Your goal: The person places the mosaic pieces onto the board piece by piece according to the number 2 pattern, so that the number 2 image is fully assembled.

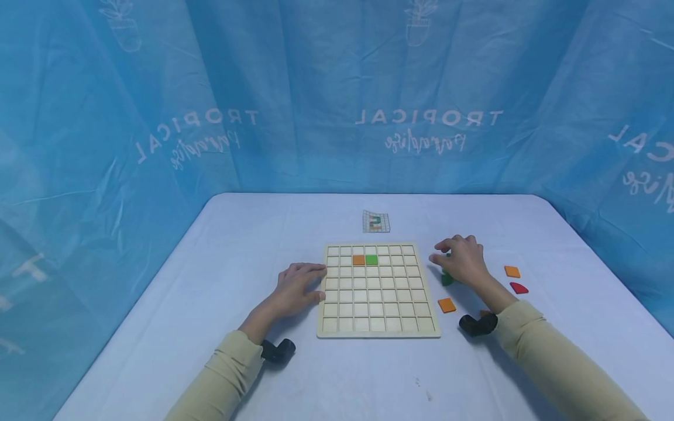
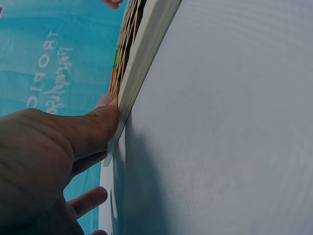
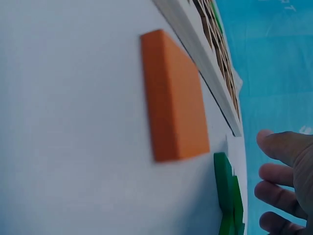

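A pale wooden grid board lies on the table, with an orange square tile and a light green square tile side by side in its cells. My left hand touches the board's left edge with thumb and fingertips. Above some dark green pieces hovers my right hand, its thumb apart from its bent fingers and nothing visible between them. The hand partly hides those green pieces. In the right wrist view, an orange tile lies between the board and the camera.
Behind the board stands a small gridded card with a coloured pattern. To the right lie an orange tile and a red rounded piece. Another orange piece is partly covered by the right wrist. A blue curtain surrounds the table.
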{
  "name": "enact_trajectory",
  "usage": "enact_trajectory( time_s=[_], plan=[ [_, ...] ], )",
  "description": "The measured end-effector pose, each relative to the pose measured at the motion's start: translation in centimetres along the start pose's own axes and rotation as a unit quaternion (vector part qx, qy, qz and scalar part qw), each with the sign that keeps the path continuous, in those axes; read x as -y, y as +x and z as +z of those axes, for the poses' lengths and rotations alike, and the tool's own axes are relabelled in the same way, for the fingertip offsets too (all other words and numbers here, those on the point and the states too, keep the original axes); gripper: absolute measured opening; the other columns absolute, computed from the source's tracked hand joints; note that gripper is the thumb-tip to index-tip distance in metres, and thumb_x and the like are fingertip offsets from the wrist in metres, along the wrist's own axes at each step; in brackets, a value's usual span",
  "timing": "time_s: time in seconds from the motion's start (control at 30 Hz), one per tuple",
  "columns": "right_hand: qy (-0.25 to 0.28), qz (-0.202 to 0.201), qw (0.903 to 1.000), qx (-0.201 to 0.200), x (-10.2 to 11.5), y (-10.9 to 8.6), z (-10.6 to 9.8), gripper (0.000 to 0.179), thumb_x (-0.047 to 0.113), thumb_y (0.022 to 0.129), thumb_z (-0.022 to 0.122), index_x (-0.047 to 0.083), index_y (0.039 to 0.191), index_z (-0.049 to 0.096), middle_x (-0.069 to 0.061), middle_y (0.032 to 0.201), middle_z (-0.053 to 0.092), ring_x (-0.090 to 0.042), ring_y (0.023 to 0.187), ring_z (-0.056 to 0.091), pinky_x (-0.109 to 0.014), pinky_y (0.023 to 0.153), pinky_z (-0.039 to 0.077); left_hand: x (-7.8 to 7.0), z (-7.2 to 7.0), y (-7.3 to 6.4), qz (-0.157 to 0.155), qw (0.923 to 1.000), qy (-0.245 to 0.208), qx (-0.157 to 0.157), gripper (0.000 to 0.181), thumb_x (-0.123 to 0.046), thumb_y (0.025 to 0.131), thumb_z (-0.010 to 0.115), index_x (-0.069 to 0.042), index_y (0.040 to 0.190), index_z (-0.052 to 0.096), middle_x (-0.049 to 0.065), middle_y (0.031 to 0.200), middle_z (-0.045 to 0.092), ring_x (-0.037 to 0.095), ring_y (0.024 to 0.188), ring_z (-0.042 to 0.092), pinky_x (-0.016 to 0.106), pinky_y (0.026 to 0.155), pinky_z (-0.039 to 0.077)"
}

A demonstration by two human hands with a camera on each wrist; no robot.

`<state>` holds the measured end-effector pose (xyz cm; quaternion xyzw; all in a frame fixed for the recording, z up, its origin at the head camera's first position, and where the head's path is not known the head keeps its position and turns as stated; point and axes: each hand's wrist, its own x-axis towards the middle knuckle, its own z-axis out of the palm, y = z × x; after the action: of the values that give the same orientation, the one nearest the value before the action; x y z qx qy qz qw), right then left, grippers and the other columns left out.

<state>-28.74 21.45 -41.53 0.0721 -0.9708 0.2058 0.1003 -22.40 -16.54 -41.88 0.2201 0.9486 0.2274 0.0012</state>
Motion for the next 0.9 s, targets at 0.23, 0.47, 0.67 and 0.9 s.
enact_trajectory(
  time_s=[0.23, 0.47, 0.67, 0.9],
  plan=[
    [-0.016, -0.009, 0.9998, -0.007, -0.2, -2.0, -0.8, 0.035, 0.025, 0.082, 0.076, -0.002, 0.105, 0.071, -0.018, 0.097, 0.063, -0.039, 0.097, 0.045, -0.053, 0.081, 0.036, 0.0, 0.1, 0.0, 0.003, 1.0, -0.003, -0.001, 0.054, -0.024, 0.091, 0.068, -0.004, 0.138, 0.052, 0.008, 0.143, 0.046, 0.034, 0.132, 0.033, 0.058, 0.102, 0.023],
    [-0.02, -0.01, 0.9994, -0.028, -0.3, -4.2, -1.6, 0.03, 0.024, 0.077, 0.081, -0.001, 0.091, 0.074, -0.014, 0.084, 0.064, -0.036, 0.088, 0.046, -0.05, 0.074, 0.037, 0.0, 0.0, 0.0, 0.004, 1.0, 0.002, -0.002, 0.054, -0.024, 0.091, 0.068, -0.004, 0.138, 0.051, 0.008, 0.143, 0.046, 0.034, 0.131, 0.033, 0.058, 0.102, 0.023],
    [-0.029, -0.002, 0.9994, -0.021, -0.5, -5.6, -1.7, 0.026, 0.024, 0.076, 0.082, 0.001, 0.084, 0.074, -0.007, 0.072, 0.061, -0.034, 0.083, 0.046, -0.044, 0.067, 0.035, -0.2, -0.1, -0.1, 0.002, 1.0, 0.002, -0.001, 0.055, -0.025, 0.091, 0.068, -0.004, 0.139, 0.051, 0.008, 0.143, 0.046, 0.033, 0.131, 0.033, 0.058, 0.103, 0.023],
    [-0.034, 0.002, 0.9994, -0.006, -1.0, -6.6, -1.2, 0.028, 0.024, 0.074, 0.083, 0.001, 0.088, 0.076, -0.008, 0.076, 0.063, -0.034, 0.083, 0.047, -0.045, 0.069, 0.035, -0.1, 0.0, 0.0, 0.001, 1.0, 0.0, -0.002, 0.054, -0.024, 0.091, 0.068, -0.004, 0.138, 0.051, 0.007, 0.143, 0.046, 0.033, 0.131, 0.033, 0.058, 0.103, 0.022]
  ],
)
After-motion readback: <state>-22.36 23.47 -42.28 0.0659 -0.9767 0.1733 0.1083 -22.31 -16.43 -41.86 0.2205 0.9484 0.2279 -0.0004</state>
